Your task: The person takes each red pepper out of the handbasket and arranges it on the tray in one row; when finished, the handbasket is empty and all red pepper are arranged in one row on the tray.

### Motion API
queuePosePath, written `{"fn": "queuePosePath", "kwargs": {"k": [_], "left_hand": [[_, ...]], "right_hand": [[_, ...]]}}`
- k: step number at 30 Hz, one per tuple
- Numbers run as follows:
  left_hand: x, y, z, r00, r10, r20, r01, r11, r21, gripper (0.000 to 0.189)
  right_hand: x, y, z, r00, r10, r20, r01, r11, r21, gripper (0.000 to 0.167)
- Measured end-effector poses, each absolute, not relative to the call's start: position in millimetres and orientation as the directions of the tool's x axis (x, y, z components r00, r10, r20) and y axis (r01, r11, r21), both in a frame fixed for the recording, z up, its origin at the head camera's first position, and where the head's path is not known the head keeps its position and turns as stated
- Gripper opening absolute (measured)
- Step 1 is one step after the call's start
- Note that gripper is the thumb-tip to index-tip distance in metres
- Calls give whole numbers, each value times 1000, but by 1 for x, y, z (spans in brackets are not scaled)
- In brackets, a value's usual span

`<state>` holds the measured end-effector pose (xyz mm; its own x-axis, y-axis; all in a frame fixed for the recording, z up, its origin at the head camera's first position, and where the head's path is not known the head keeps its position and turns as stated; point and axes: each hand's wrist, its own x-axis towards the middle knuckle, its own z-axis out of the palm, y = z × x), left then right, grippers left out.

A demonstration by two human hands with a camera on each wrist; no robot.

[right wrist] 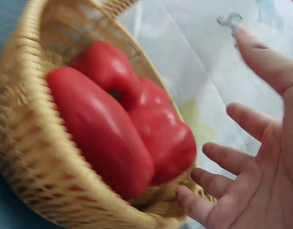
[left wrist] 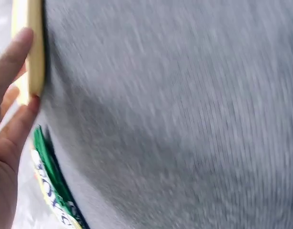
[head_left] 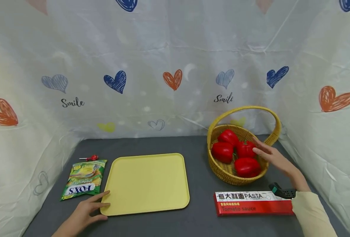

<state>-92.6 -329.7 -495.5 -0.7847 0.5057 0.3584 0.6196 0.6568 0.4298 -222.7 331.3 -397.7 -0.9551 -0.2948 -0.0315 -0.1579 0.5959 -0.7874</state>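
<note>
My left hand (head_left: 86, 210) touches the lower left corner of a yellow tray (head_left: 151, 182) with its fingertips, the fingers spread and fairly straight. In the left wrist view, fingertips meet the side of the tray's rim (left wrist: 36, 62). My right hand (head_left: 269, 153) is over the right rim of a yellow wicker basket (head_left: 225, 172), close to the red bell peppers (head_left: 247, 167) inside. In the right wrist view its fingers are spread, with nothing held, beside the peppers (right wrist: 101, 129).
Left of the tray lies a green FOX'S candy bag (head_left: 84, 177), with a red lollipop (head_left: 92, 158) behind it. A red and white pasta box (head_left: 252, 204) lies before the basket, beneath the right forearm. The basket's tall handle (head_left: 246, 108) arches over it. Printed curtains (head_left: 169, 108) enclose the table.
</note>
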Motion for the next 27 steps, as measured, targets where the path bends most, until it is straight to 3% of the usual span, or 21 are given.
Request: {"fn": "queuePosePath", "kwargs": {"k": [4, 9, 13, 27], "left_hand": [[-97, -335, -499, -728, 547, 413, 686, 582, 438, 21], [-100, -334, -495, -806, 538, 248, 567, 581, 584, 10], [-100, -330, -493, -840, 518, 160, 495, 613, 615, 12], [-102, -334, -490, -853, 503, 138, 462, 605, 648, 23]], "right_hand": [[-233, 340, -399, -942, -334, -41, -182, 608, -773, 68], [-246, 344, -402, -939, -334, -81, -157, 626, -763, 73], [-256, 344, -408, -936, -319, -148, -98, 641, -761, 72], [-283, 332, -405, -901, -306, -308, 65, 607, -792, 75]]}}
